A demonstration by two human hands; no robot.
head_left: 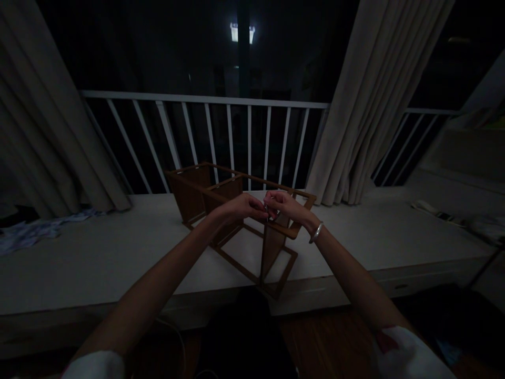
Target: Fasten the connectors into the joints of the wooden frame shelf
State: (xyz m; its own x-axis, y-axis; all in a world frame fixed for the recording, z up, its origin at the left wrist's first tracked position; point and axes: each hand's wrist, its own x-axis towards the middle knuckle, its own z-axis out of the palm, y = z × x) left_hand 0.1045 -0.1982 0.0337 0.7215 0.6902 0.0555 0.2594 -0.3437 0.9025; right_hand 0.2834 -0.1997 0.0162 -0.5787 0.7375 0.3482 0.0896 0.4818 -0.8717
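Observation:
A brown wooden shelf rack (221, 197) lies on its side on the white window ledge. My left hand (248, 207) and my right hand (284, 204) meet over its near upper rail, close to the right end. The fingers of both hands are pinched together, with the fingertips nearly touching. A small, thin, shiny metal piece (267, 212) shows between them, too dim to name. Which hand grips it is hard to make out. A silver bangle (316, 232) circles my right wrist.
Behind the rack runs a white railing (205, 99) before a dark window. Beige curtains (371, 105) hang on both sides. Crumpled patterned cloth (39, 230) lies on the ledge (130, 252) at left. A pale cable (179, 337) hangs below the ledge.

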